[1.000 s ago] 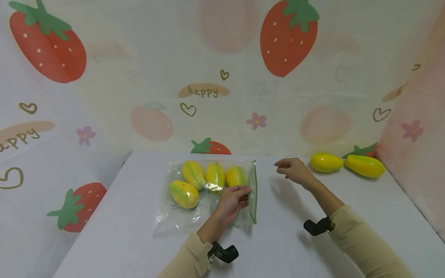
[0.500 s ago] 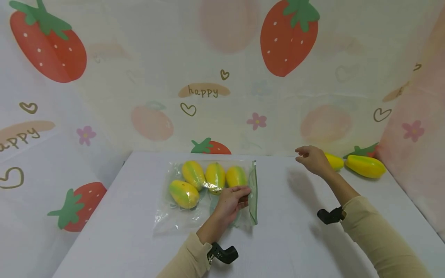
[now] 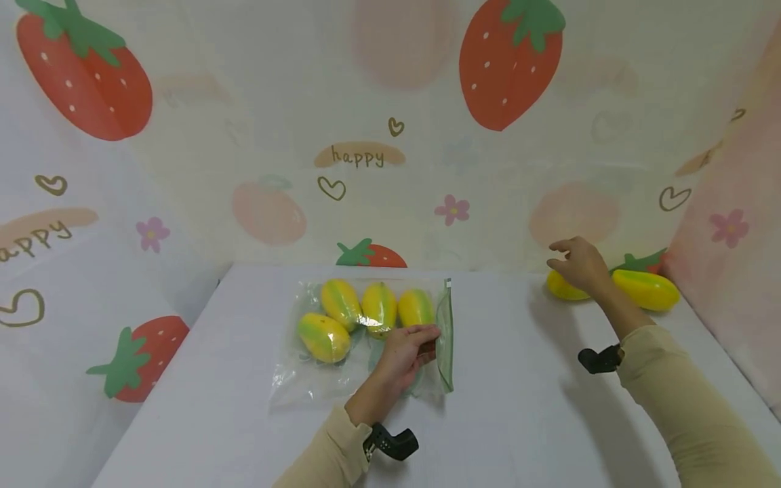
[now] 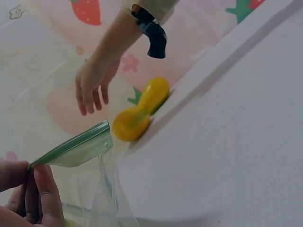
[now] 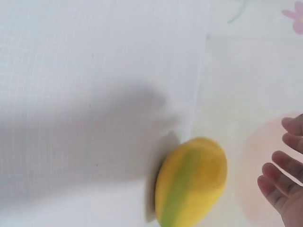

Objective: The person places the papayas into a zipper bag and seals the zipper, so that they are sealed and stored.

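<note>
My left hand [image 3: 399, 358] pinches the open edge of a clear zip-lock bag [image 3: 308, 392] near its green zip strip [image 3: 446, 339]. Inside the flat-lying bag are several yellow papaya-like fruits [image 3: 323, 337] streaked with green. In the left wrist view, thumb and fingers hold the green edge [image 4: 78, 145] and the mouth gapes a little. My right hand [image 3: 579, 263], with nothing in it, hovers over a loose yellow fruit [image 3: 564, 287] at the back right and partly covers it. The right wrist view shows its loosely spread fingers [image 5: 279, 182] apart from that fruit [image 5: 191, 182].
A longer yellow fruit [image 3: 647, 290] lies just right of the loose one, close to the back wall. The white table [image 3: 488, 434] is enclosed by cloth walls [image 3: 488, 169] printed with strawberries. Each wrist carries a black camera [image 3: 393, 444].
My right hand has moved right and toward the back, from beside the bag to above the nearer loose fruit. The left hand and the bag have stayed in place.
</note>
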`<state>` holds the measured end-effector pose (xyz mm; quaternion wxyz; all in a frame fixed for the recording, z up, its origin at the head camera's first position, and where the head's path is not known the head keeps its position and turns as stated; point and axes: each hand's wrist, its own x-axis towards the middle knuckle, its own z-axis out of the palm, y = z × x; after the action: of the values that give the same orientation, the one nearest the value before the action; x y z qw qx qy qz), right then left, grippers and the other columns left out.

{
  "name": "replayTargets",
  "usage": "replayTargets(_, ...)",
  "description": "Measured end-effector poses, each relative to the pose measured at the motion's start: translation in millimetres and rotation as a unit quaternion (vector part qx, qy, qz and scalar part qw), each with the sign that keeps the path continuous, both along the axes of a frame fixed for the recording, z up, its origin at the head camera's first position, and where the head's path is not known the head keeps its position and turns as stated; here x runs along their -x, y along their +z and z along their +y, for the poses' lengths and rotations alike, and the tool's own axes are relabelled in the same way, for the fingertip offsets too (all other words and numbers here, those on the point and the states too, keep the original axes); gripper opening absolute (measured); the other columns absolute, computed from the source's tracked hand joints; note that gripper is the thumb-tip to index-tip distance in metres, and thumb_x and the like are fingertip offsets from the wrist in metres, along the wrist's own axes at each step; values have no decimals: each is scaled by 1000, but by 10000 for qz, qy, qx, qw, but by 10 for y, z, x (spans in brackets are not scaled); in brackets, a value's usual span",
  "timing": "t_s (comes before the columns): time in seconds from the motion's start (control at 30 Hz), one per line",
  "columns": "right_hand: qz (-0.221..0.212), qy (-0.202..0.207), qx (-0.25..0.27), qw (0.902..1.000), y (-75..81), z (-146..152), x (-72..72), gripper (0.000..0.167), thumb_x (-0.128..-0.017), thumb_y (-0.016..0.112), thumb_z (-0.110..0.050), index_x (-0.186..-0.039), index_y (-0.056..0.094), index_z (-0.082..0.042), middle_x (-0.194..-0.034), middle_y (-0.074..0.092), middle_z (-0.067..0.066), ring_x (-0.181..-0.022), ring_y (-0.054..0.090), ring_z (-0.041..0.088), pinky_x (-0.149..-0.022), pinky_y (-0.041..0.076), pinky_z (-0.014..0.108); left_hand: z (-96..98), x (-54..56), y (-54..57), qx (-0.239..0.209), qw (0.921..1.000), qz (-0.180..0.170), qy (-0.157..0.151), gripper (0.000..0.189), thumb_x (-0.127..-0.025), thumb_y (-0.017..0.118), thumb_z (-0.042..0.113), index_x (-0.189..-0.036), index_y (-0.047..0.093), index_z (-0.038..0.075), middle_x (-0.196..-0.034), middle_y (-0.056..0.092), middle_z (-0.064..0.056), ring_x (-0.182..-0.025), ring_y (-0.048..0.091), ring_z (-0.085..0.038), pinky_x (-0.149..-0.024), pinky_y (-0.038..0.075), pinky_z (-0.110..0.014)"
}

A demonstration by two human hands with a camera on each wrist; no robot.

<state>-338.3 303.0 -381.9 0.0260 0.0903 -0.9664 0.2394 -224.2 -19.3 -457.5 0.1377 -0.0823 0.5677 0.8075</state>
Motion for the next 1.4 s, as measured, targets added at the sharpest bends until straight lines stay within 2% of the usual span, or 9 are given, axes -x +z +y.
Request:
replayTargets(0.2, -554, 199, -481, 9971, 12, 162, 49, 51, -93, 59, -14, -136, 45, 9, -136, 35, 38, -120, 40, 54, -101, 36, 65, -20, 7, 35, -33, 10000, 6, -54, 31, -93, 62, 6, -118, 60, -14, -77, 65, 5, -70, 61, -7, -68, 53, -19)
replayTargets(0.4, -1132, 141, -717, 9909, -45, 269, 20, 64, -89, 65, -19, -140, 38, 10, -138, 29, 41, -124, 34, 57, -106, 29, 68, -31, -7, 25, -21, 10000, -66, -64, 31, -94, 61, 7, -118, 60, -13, -77, 65, 5, -70, 61, -7, -67, 53, -19)
replayTargets(0.7, -1056, 219, -719, 9916, -194, 421, 77, 70, -82, 68, -7, -139, 34, 15, -138, 28, 44, -125, 32, 60, -106, 27, 69, -55, 5, 25, -75, 9999, -48, -48, 32, -93, 62, 6, -119, 60, -14, -76, 66, 5, -68, 61, -6, -65, 53, -18)
replayTargets(0.87, -1010, 245, -643, 9925, -290, 475, 80, 67, -83, 65, -6, -138, 35, 17, -139, 29, 44, -125, 31, 59, -107, 26, 69, -58, 7, 29, -35, 10000, -52, -49, 31, -92, 63, 7, -117, 61, -13, -76, 66, 5, -69, 61, -7, -66, 53, -19)
replayTargets(1.07, -1155, 131, -437, 9923, -393, 527, 46, 67, -87, 63, -12, -141, 32, 13, -142, 27, 43, -128, 28, 59, -108, 22, 70, -57, 12, 18, -13, 10000, -75, -33, 28, -92, 64, 6, -114, 63, -11, -79, 66, 4, -70, 62, -9, -67, 55, -20)
replayTargets(1.23, -1138, -41, -633, 9915, -410, 529, 30, 71, -86, 65, -16, -144, 30, 7, -142, 25, 42, -126, 27, 62, -105, 24, 73, -56, -3, 17, -38, 9999, -95, -10, 27, -92, 64, 5, -113, 64, -11, -78, 66, 3, -69, 62, -9, -67, 55, -20)
replayTargets(1.4, -1213, -168, -755, 9896, -431, 520, 50, 73, -86, 66, -13, -147, 28, 3, -143, 21, 41, -125, 24, 62, -103, 24, 74, -78, -15, 32, -7, 9999, -121, 41, 27, -92, 64, 6, -113, 64, -10, -78, 66, 3, -69, 62, -9, -67, 54, -20)
